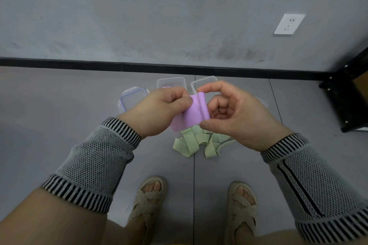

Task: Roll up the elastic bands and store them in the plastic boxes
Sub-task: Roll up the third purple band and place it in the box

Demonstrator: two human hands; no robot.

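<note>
Left hand (pixel 157 111) and right hand (pixel 237 113) both pinch the flat lilac elastic band (pixel 194 113); clear plastic boxes (pixel 171 82) lie toward twelve o'clock.

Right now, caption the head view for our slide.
Both hands roll a purple band above green bands and plastic boxes.

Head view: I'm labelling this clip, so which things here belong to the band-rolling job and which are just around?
Part of the job:
- purple band, pinched by left hand and right hand
- green bands heaped on the floor
- clear plastic boxes by the wall
- box lid

Just around:
- wall socket
- black frame
- sandals
</note>
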